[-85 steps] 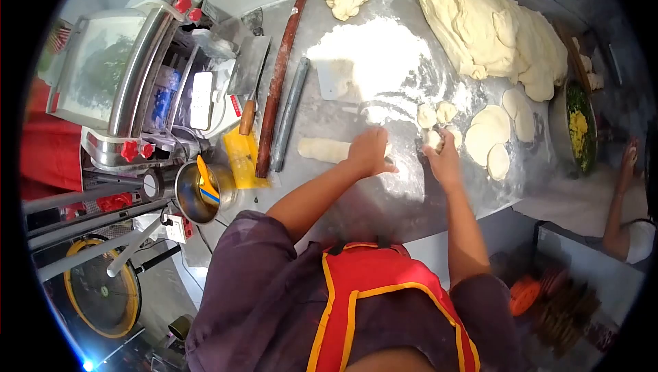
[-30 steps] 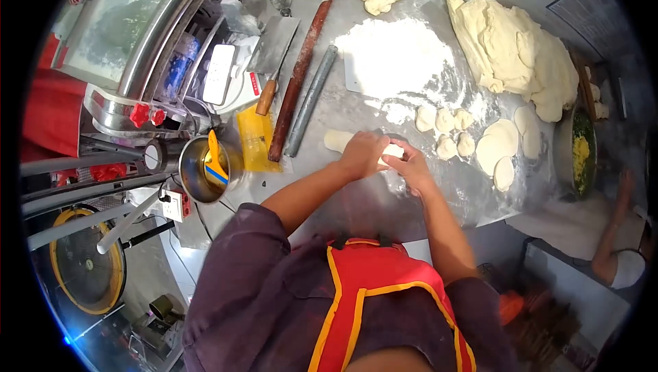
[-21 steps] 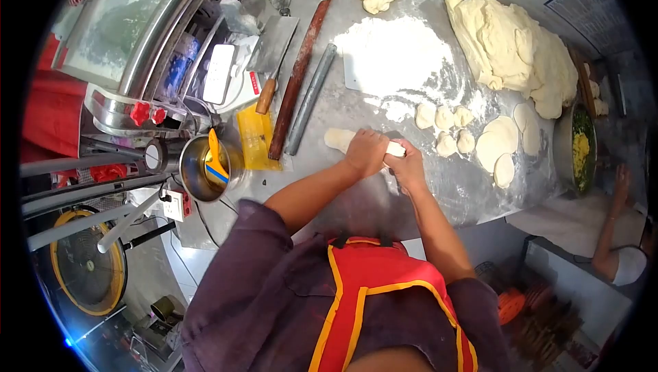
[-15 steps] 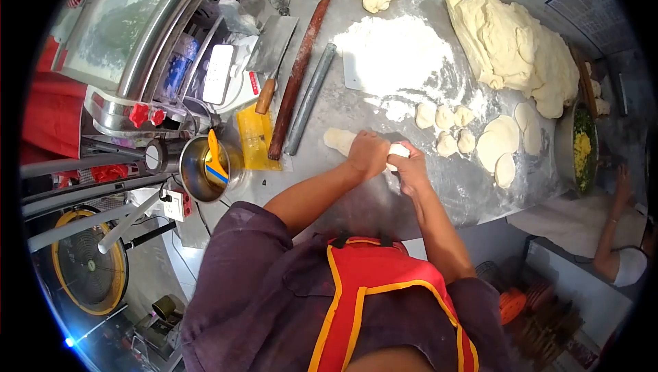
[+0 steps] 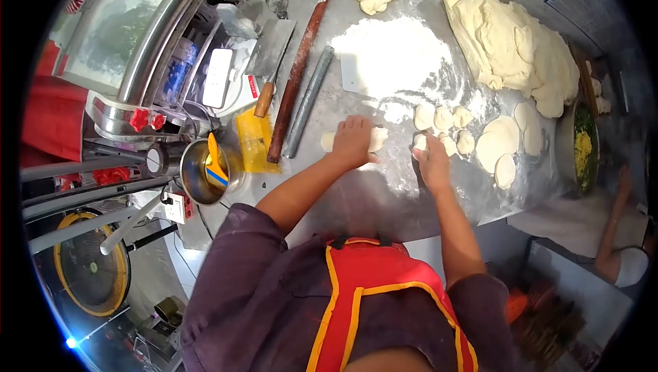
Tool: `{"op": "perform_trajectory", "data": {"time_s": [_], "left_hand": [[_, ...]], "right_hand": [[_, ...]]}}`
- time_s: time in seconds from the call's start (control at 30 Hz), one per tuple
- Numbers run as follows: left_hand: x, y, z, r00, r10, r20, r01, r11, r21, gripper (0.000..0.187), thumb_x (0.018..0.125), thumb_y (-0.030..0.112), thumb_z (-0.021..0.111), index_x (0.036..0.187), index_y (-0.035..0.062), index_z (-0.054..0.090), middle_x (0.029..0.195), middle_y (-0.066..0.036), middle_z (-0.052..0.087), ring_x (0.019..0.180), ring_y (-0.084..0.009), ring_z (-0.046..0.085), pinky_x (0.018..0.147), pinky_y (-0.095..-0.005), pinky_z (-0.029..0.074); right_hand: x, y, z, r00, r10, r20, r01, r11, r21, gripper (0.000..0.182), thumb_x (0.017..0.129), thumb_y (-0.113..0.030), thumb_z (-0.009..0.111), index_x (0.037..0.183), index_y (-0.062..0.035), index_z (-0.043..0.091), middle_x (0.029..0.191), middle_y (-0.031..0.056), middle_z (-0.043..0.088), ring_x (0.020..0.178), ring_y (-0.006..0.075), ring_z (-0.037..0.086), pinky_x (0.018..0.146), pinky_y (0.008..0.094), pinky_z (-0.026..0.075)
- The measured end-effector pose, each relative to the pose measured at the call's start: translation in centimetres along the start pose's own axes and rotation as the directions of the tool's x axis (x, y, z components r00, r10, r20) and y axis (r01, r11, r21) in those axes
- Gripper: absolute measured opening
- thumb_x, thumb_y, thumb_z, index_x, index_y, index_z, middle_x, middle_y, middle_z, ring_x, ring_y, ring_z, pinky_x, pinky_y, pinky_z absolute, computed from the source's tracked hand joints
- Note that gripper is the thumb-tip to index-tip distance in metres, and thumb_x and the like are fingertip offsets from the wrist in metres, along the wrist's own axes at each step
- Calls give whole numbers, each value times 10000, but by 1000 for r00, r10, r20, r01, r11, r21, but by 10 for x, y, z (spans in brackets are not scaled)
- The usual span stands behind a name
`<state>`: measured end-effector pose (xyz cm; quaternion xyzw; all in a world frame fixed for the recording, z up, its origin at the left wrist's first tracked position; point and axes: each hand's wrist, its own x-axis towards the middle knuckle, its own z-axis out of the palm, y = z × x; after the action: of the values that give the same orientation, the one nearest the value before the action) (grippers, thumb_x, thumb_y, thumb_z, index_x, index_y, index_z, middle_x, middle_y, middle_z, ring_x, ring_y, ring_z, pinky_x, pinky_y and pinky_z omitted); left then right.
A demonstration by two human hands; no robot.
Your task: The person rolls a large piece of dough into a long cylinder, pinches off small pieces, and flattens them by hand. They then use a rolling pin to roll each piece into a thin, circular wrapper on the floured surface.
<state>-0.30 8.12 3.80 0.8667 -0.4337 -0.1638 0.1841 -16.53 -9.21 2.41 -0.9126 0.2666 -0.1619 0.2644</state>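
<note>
My left hand [image 5: 354,141] lies over a long piece of dough [image 5: 378,139] on the metal worktop, its fingers curled across the middle; one end shows on each side of the hand. My right hand [image 5: 433,161] has a small dough ball [image 5: 419,141] at its fingertips, at the near left of a cluster of dough balls [image 5: 443,118]. Flattened dough rounds [image 5: 498,142] lie right of the cluster, some overlapping. Beyond my hands spreads white flour [image 5: 397,53], with a pale flat scraper [image 5: 353,74] at its left edge.
Left of my hands lie a long red-brown rolling pin [image 5: 301,70], a grey rod [image 5: 310,101] and a wooden-handled cleaver [image 5: 271,50]. A large dough mass [image 5: 510,46] sits at back right, near a bowl of green and yellow filling [image 5: 582,152]. Another person's arm [image 5: 612,224] shows far right.
My hands have moved apart. The right one has carried a dough ball rightward to the cluster, while the left has shifted slightly left onto the long dough piece.
</note>
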Motion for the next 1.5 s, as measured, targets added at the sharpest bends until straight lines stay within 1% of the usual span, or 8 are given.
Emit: {"op": "perform_trajectory", "data": {"time_s": [0.17, 0.3, 0.4, 0.43, 0.73, 1.03, 1.3, 1.5], "left_hand": [[-13, -22, 15, 991, 96, -95, -96, 995, 6, 573, 677, 359, 836, 1075, 49, 563, 1101, -148, 579, 1075, -332, 520, 902, -438, 420], [-21, -22, 18, 955, 269, -127, -288, 944, -162, 503, 715, 354, 811, 1051, 65, 574, 1008, -141, 616, 990, -330, 563, 871, -440, 436], [-22, -16, 16, 970, 237, -50, -242, 958, -155, 503, 728, 379, 794, 1042, 55, 571, 977, -144, 626, 965, -330, 573, 870, -443, 437], [-23, -12, 11, 972, 232, -34, -235, 963, -132, 503, 732, 390, 784, 1031, 49, 566, 983, -144, 633, 970, -326, 579, 869, -436, 439], [-18, 1, 22, 985, 143, -99, -150, 987, -66, 181, 709, 192, 707, 813, 54, 651, 854, -139, 662, 898, -331, 619, 824, -426, 452], [0, -1, -1, 987, -16, 160, -8, 989, 147, 221, 761, 300, 689, 754, 82, 721, 760, -143, 686, 799, -314, 665, 700, -434, 502], [-22, -36, -13, 993, -44, -112, 36, 997, -69, 665, 636, 440, 849, 1064, 35, 541, 1039, -144, 593, 1025, -332, 545, 873, -439, 435], [-40, -50, 4, 974, -69, -215, 58, 997, -57, 565, 699, 332, 832, 1072, 41, 523, 1074, -160, 556, 1053, -357, 504, 887, -464, 404]], "right_hand": [[10, -45, -24, 991, -86, 98, 101, 982, -162, 507, 791, -196, 779, 1215, -13, 570, 1186, 186, 586, 1110, 347, 544, 930, 447, 457], [9, -76, 0, 900, 118, 420, -385, 667, 639, 481, 812, -156, 786, 1242, -49, 601, 1075, 67, 599, 913, 128, 569, 743, 280, 485], [7, -78, 7, 662, 220, 716, -709, 494, 504, 575, 781, -105, 801, 1297, -21, 561, 1106, 97, 653, 932, 153, 627, 812, 296, 519], [1, -78, 16, 745, 207, 634, -641, 487, 593, 434, 803, -125, 781, 1210, -83, 637, 760, -42, 590, 622, 21, 481, 509, 204, 350], [-2, -83, 37, 804, 366, 468, -588, 605, 536, 297, 697, -19, 701, 993, -3, 688, 844, 57, 691, 751, 120, 627, 676, 260, 502], [5, -111, 2, 725, 328, 606, -688, 306, 658, 214, 727, 21, 701, 933, -34, 680, 811, 9, 641, 707, 89, 582, 655, 236, 475], [59, -67, 18, 966, 184, 181, -218, 957, 193, 419, 827, -73, 705, 1217, -21, 559, 988, 127, 635, 892, 217, 603, 787, 329, 480], [66, -75, 22, 990, -1, 143, 17, 993, -114, 443, 841, -89, 673, 1247, 2, 520, 1072, 219, 583, 1005, 399, 544, 868, 473, 469]]}}
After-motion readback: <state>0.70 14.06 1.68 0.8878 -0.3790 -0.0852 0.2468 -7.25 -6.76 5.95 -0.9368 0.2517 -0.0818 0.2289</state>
